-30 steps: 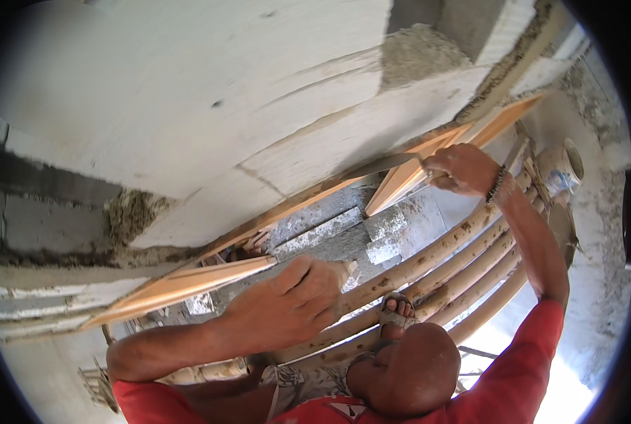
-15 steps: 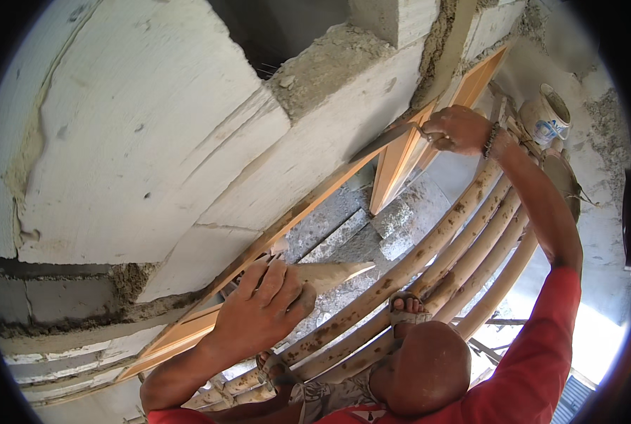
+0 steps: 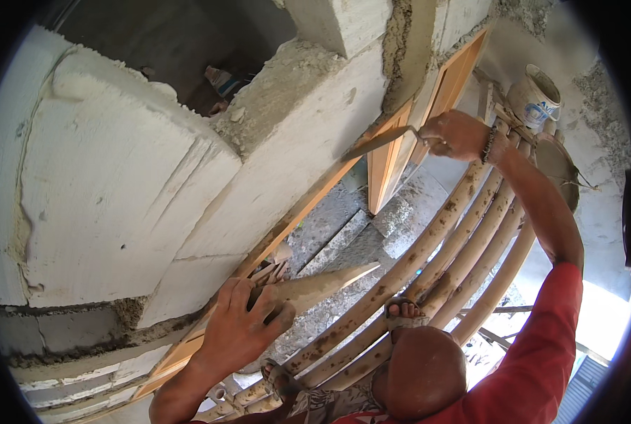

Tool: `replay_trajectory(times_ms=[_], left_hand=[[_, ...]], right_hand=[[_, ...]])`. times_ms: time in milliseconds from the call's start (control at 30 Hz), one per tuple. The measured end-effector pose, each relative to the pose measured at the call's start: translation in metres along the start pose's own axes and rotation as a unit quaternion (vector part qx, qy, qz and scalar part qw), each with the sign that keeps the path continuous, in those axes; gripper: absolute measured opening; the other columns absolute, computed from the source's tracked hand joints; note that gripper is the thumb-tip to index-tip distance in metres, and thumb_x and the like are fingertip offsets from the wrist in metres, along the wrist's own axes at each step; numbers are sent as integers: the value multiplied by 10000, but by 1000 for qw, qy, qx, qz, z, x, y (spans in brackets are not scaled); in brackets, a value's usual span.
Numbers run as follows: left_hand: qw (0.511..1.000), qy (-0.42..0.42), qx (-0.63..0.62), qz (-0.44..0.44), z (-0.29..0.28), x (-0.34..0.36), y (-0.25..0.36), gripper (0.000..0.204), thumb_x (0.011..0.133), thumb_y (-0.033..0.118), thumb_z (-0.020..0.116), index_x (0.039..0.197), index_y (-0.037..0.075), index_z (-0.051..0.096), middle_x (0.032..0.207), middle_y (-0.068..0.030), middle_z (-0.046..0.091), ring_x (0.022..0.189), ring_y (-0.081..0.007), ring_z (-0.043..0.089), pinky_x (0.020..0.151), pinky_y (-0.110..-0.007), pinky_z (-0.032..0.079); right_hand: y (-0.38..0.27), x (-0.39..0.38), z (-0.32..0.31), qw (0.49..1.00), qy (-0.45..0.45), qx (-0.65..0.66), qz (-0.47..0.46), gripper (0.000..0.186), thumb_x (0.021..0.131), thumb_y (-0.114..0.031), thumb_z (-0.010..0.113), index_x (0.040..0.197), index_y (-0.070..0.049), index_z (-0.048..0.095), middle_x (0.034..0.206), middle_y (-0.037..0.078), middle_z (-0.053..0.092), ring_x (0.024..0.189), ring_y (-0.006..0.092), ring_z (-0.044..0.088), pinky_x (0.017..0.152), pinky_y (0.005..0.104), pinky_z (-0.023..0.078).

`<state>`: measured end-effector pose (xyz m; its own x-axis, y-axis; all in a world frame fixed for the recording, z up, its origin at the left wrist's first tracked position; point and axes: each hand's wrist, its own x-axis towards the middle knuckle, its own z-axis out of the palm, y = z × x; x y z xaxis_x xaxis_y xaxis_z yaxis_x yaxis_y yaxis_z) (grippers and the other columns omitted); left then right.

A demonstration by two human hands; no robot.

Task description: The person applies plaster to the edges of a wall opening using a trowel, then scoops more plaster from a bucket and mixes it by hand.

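My right hand (image 3: 456, 134) is closed round the handle of a trowel (image 3: 377, 144). The trowel's narrow grey blade points left, its tip at the edge of the wooden frame (image 3: 308, 206) below the white block wall (image 3: 117, 184). At the lower left, my left hand (image 3: 243, 326) has its fingers curled over the near end of a flat, mortar-coloured board (image 3: 322, 286), which tapers toward the right. Its palm side is hidden, as is most of its grip.
Bamboo poles (image 3: 428, 265) curve beneath me, with my sandalled feet on them. A white bucket (image 3: 533, 97) and a round, dusty pan (image 3: 557, 169) stand at the far right. A gap in the wall (image 3: 181, 53) opens at the top. Rough floor lies below.
The trowel blade has turned and come slightly away from the block face. My left hand and the board have shifted a little lower. The view has tilted, showing more of the wall gap.
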<state>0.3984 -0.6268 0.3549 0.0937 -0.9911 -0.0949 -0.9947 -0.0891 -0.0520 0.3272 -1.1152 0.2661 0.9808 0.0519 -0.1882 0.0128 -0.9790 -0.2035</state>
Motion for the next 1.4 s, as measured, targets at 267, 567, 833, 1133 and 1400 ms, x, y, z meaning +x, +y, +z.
replay_trajectory(times_ms=[267, 567, 833, 1133, 1400], left_hand=[[1000, -24, -7, -5, -5, 0, -3, 284, 756, 152, 701, 1036, 193, 684, 1164, -91, 503, 1010, -337, 506, 869, -496, 438], [999, -40, -10, 0, -9, 11, -4, 294, 774, 104, 659, 1059, 174, 684, 1174, -108, 498, 979, -338, 495, 823, -493, 442], [999, -44, -4, 5, -6, 14, -12, 373, 729, 72, 710, 1088, 167, 672, 1171, -117, 503, 972, -334, 500, 803, -500, 446], [997, -51, -46, -34, -7, 3, -18, 373, 764, 95, 722, 1131, 113, 656, 1208, -126, 543, 1020, -332, 520, 845, -442, 459], [991, -128, -16, 40, -16, -8, -19, 319, 834, 163, 620, 1146, 102, 634, 1220, -71, 563, 1028, -245, 537, 922, -392, 469]], right_hand=[[-37, -85, 32, 988, 52, 135, 54, 272, 937, -282, 673, 993, -26, 600, 786, 124, 633, 735, 248, 659, 719, 412, 543], [-74, -102, 91, 591, 143, 753, 250, 302, 1041, -320, 522, 1094, -29, 582, 710, 37, 565, 513, 136, 580, 432, 280, 488], [-60, -62, 104, 514, 225, 784, 265, 236, 1010, -281, 535, 1027, -48, 567, 710, 41, 558, 513, 144, 563, 428, 301, 497], [-101, -78, 165, 884, 166, 429, 88, 307, 959, -330, 621, 925, -31, 565, 679, 132, 576, 633, 259, 627, 615, 383, 499], [-123, -107, 152, 915, 211, 342, 44, 197, 862, -159, 712, 872, -16, 577, 653, 140, 537, 579, 255, 568, 571, 402, 456]])
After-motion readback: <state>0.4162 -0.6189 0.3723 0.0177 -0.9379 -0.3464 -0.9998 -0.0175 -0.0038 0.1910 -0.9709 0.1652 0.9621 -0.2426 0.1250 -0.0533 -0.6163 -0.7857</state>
